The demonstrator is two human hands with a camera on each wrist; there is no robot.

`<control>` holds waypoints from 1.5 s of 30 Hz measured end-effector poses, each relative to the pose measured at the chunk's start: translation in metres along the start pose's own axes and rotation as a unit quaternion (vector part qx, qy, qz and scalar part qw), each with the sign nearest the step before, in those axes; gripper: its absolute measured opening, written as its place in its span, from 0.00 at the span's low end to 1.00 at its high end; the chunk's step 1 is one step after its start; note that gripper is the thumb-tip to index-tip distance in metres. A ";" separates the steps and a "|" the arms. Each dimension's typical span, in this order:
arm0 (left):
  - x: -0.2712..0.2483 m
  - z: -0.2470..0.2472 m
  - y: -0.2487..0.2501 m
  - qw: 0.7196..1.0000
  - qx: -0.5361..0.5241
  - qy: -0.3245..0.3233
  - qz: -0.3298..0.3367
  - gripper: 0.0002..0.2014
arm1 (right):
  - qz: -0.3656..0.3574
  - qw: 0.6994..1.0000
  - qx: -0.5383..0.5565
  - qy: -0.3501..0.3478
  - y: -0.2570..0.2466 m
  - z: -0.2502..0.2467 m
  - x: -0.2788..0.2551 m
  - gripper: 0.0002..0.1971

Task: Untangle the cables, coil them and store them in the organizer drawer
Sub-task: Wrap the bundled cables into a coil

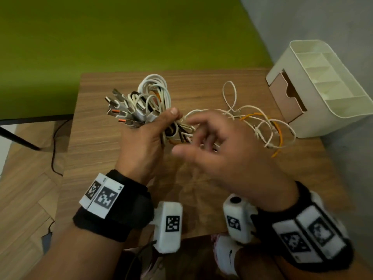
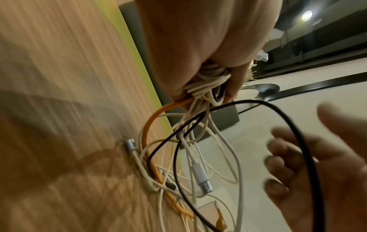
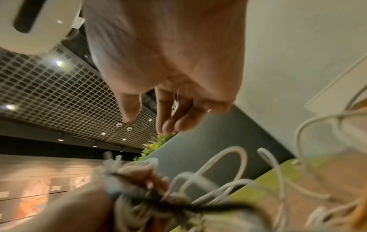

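My left hand (image 1: 155,128) grips a thick bunch of cables (image 1: 145,100) above the wooden table, mostly white, with several USB plugs (image 1: 119,110) fanning out to its left. The left wrist view shows the left hand (image 2: 198,62) closed round white strands (image 2: 208,78), with an orange cable (image 2: 151,125) and a black cable (image 2: 278,109) hanging out. My right hand (image 1: 212,138) hovers just right of the bunch, fingers loosely spread and holding nothing; the right wrist view shows the right hand (image 3: 168,102) relaxed. Loose white and orange loops (image 1: 262,126) trail over the table.
A cream desk organizer (image 1: 327,85) stands at the table's back right corner, its tan drawer (image 1: 286,98) pulled partly out toward the cables. The wooden table (image 1: 101,148) meets a green panel (image 1: 121,33) behind. A grey wall is at right.
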State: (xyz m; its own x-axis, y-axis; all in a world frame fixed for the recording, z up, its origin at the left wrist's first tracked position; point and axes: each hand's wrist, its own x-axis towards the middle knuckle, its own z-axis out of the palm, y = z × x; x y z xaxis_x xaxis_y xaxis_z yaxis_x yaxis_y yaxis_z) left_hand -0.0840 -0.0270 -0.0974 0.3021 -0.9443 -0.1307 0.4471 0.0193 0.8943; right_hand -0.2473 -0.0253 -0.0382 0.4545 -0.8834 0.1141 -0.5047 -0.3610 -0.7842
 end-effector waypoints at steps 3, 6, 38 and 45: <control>0.001 0.000 -0.001 0.999 -0.033 -0.011 -0.013 0.10 | -0.038 0.995 -0.082 -0.042 0.015 0.011 0.000 0.16; 0.004 -0.002 0.003 0.997 -0.075 -0.009 -0.004 0.09 | 0.044 0.995 -0.054 0.067 0.032 -0.011 0.007 0.07; 0.010 -0.013 -0.003 0.993 0.092 0.028 0.068 0.17 | -0.031 0.835 0.500 0.227 0.025 -0.044 0.017 0.05; 0.007 -0.009 -0.001 0.996 0.075 0.008 0.042 0.11 | 0.067 0.954 0.035 0.290 0.052 -0.027 0.017 0.12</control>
State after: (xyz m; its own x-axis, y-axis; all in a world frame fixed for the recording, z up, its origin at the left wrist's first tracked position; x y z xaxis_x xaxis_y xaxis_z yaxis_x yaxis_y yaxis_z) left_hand -0.0747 -0.0301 -0.1032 0.3469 -0.9361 -0.0575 0.2885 0.0482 0.9563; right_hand -0.2853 -0.0673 -0.0605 -0.1045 -0.9444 0.3119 -0.4700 -0.2295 -0.8523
